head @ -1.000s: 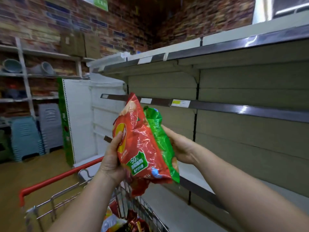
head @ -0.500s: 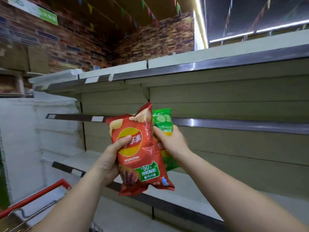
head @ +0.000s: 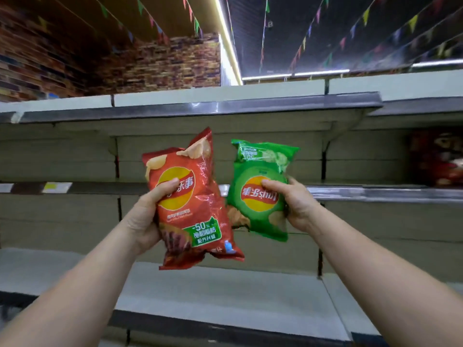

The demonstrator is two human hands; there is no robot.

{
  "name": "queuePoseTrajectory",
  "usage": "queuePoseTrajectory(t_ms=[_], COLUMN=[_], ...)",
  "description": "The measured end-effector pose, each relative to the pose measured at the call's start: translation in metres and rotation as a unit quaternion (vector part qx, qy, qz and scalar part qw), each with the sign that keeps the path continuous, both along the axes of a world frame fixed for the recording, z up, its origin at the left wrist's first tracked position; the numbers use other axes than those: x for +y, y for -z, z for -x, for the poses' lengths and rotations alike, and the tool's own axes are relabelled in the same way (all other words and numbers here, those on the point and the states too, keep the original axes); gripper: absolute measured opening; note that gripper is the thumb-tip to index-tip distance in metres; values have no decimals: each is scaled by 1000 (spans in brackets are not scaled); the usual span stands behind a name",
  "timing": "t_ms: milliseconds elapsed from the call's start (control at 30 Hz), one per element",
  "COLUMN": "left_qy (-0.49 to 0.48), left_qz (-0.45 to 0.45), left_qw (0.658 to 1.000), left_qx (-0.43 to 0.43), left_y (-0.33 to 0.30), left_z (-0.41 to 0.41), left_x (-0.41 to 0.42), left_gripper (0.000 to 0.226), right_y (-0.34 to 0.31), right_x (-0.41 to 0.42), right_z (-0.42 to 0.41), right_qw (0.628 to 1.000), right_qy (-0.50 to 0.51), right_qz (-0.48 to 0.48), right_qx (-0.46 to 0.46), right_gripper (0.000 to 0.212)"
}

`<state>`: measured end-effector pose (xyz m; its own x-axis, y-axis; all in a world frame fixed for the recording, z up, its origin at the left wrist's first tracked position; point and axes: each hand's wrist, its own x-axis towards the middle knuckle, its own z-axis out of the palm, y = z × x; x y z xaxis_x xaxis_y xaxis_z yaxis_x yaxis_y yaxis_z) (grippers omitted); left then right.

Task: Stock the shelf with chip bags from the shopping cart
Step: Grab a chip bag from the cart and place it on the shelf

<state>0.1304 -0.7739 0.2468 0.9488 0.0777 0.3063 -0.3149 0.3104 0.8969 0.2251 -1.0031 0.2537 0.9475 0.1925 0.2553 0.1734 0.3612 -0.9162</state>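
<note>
While both arms are stretched forward and upward, two chip bags are held up side by side in front of a store shelving unit. A red chip bag (head: 191,196) is gripped by the left hand (head: 147,216), with the thumb laid across the yellow and red logo on the front and the fingers hidden behind the bag; it is held upright, tilted slightly, with a green label near its lower edge. A green chip bag (head: 260,189) is gripped by the right hand (head: 293,204), the fingers curled over the front by the logo; its printing is seen upside down, so the bag is held inverted. The two bags are close together, the lower edge of the green one lying just behind the right edge of the red one; whether they touch cannot be told. Behind them, a middle shelf (head: 375,194) with a metal front rail runs across at about the height of the hands, a top shelf (head: 200,107) is seen above, and a lower shelf (head: 225,291) lies beneath the forearms. Blurred red packages (head: 438,161) are seen standing on the middle shelf at the far right. Coloured bunting (head: 300,43) is strung under the dark ceiling, and a brick-patterned wall (head: 150,66) is visible at the upper left.
</note>
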Motion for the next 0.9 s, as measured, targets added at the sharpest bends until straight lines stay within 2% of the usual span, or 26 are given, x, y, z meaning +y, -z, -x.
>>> queuePoseTrajectory(t_ms=[100, 167, 200, 300, 333, 400, 433, 467, 567, 600, 633, 700, 767, 833, 900], left_qy=[45, 78, 90, 131, 145, 171, 185, 198, 230, 237, 245, 263, 276, 293, 315], left_qz=[10, 12, 19, 55, 62, 66, 62, 54, 49, 45, 36, -3, -66, -121, -142], left_qw=[999, 997, 996, 990, 987, 983, 981, 979, 972, 970, 968, 964, 958, 947, 937], left_qx=[15, 21, 21, 10, 6, 4, 1, -2, -20, -26, -30, -38, -43, -49, -56], left_y=[6, 6, 4, -7, -10, -14, -15, -16, -20, -22, -26, -33, -41, -48, -57], left_z=[-12, -20, -24, -31, -32, -36, -39, -41, -50, -52, -55, -61, -65, -70, -75], left_x=[-50, -87, -104, -147, -156, -170, -176, -181, -194, -196, -198, -199, -202, -207, -215], left_gripper=[102, 103, 101, 92, 90, 88, 88, 87, 79, 79, 80, 75, 74, 74, 70], right_y=[1, 4, 6, 13, 15, 18, 20, 23, 31, 31, 27, 18, 2, -12, -29], right_x=[-39, -53, -57, -69, -75, -93, -103, -116, -157, -171, -186, -215, -234, -241, -239], right_z=[-3, -5, -4, 8, 12, 17, 21, 23, 27, 30, 33, 39, 46, 50, 56], right_qw=[990, 976, 972, 971, 973, 973, 974, 974, 968, 973, 980, 974, 949, 902, 864], right_qy=[63, 61, 46, -26, -53, -80, -75, -64, -64, -28, 28, 182, 297, 324, 284], right_qz=[-122, -203, -224, -217, -201, -195, -198, -202, -238, -226, -197, -134, 5, 215, 359], right_qx=[31, 48, 56, 102, 105, 92, 86, 81, 47, 35, 19, -25, -100, -187, -211], right_gripper=[35, 27, 32, 73, 70, 44, 37, 41, 94, 105, 109, 87, 71, 70, 66])
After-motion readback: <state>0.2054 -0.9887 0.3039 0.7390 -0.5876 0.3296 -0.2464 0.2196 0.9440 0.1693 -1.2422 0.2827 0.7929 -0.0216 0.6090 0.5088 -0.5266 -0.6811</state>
